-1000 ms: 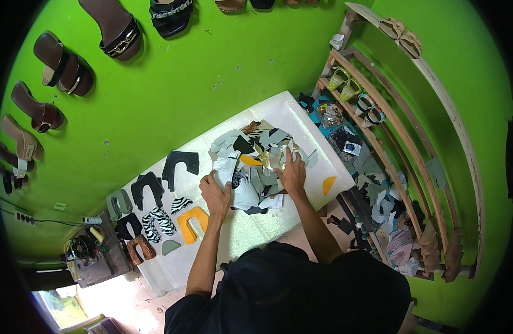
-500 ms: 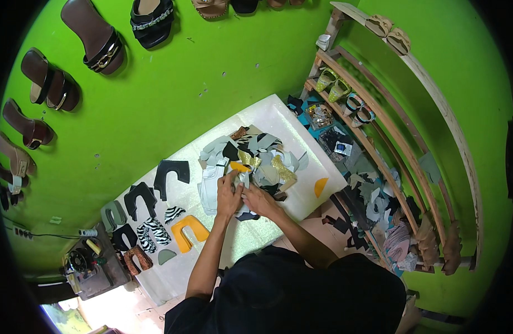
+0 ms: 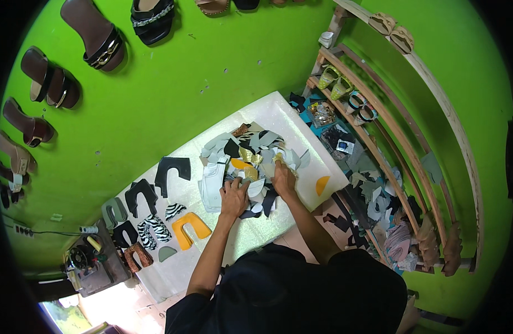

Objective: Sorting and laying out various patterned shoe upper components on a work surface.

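L hand (image 3: 233,199) and R hand (image 3: 283,179), together mid-pile half a sec ago, are now apart: L on the pile's near-left, R at its right side. L fingers spread loosely, palm down on scraps; R fingers bent in narrow by a gold scrap (image 3: 279,157), can't tell if pinching it. Scrap pile (image 3: 256,161) sits on white table (image 3: 303,183), under & btwn the hands. Pieces prob. thin, light, bendy; shiny gold ones maybe slippery, none looks fragile. Best hold: pinch a free edge, or scoop several from below w/ both hands. Lower layers, L palm & R fingertips hidden; small overlapping bits hard to make out. Farther off, wall sandals (image 3: 105,53), top ones cut off by the frame edge.
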Tool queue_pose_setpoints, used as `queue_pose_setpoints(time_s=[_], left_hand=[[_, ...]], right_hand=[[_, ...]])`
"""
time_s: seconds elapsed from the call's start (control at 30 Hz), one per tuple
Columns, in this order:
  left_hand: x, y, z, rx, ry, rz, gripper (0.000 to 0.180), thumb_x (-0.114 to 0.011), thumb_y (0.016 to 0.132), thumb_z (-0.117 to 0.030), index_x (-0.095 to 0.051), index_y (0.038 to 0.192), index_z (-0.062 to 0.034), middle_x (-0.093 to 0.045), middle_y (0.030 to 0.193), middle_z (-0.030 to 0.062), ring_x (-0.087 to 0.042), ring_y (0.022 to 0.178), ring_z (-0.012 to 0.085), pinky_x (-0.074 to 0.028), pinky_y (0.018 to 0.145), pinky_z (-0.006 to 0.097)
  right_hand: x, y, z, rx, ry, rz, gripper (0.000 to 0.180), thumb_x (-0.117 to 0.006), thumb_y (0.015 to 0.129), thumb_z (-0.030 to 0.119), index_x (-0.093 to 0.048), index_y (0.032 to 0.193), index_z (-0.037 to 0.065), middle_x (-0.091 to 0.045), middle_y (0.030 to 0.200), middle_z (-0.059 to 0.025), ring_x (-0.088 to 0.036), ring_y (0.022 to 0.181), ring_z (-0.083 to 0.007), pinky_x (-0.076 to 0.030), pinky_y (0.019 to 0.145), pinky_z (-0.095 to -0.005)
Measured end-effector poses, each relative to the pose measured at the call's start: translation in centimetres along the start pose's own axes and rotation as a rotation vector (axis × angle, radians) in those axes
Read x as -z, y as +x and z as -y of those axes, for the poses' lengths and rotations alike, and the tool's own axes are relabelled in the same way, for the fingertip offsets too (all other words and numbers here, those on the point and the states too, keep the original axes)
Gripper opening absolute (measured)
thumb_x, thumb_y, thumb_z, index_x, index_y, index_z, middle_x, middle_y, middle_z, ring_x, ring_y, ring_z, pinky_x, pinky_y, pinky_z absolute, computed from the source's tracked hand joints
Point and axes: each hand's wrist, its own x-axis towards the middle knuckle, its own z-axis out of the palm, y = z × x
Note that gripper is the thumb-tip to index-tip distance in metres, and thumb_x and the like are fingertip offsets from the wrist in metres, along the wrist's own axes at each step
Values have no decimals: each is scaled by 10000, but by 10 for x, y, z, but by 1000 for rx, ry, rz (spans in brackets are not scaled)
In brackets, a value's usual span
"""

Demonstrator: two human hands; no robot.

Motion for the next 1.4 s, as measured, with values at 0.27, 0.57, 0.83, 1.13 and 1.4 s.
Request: queue_pose_setpoints(time_s=[0.27, 0.57, 0.83, 1.13, 1.4], left_hand=[[9, 5, -6, 1, -42, -198, 449, -630, 862, -215, -583, 1301, -131, -497, 1371, 98, -432, 1217, 296, -330, 969, 497], [39, 25, -17, 549, -1378, 47, 255, -643, 945, -253, -635, 968, 1, -624, 775, 52, -598, 589, 105, -483, 493, 232], [6, 8, -4, 456, -1036, 30, 179, -591, 908, -61, -629, 1033, 60, -676, 729, 109, -664, 562, 146, -513, 510, 269], [4, 2, 6, 463, -999, 130, 158, -580, 919, -30, -606, 1056, 45, -686, 852, 124, -687, 635, 152, -539, 500, 257], [11, -2, 17, 565, -1089, 70, 158, -562, 913, -19, -609, 1051, 41, -689, 814, 123, -675, 578, 151, -515, 451, 255]], right_hand=[[15, 8, 5, 141, 402, -99, 231, -681, 773, -3, -612, 987, 52, -633, 958, -143, -631, 914, -341, -502, 790, -418], [52, -49, 58, 567, 500, 12, 189, -696, 765, 36, -694, 953, 41, -615, 977, -109, -610, 941, -317, -502, 826, -392], [30, 12, -6, 121, 3, -248, 694, -792, 729, 178, -510, 1354, 71, -533, 1258, -152, -508, 1144, -364, -431, 966, -438], [-24, 12, 4, 342, -70, -312, 176, -563, 803, 85, -643, 956, 54, -618, 917, -137, -585, 910, -298, -448, 753, -423], [9, -33, 38, 382, 368, 349, 417, -613, 797, 15, -625, 1212, 57, -683, 1066, -202, -664, 987, -360, -520, 850, -426]])
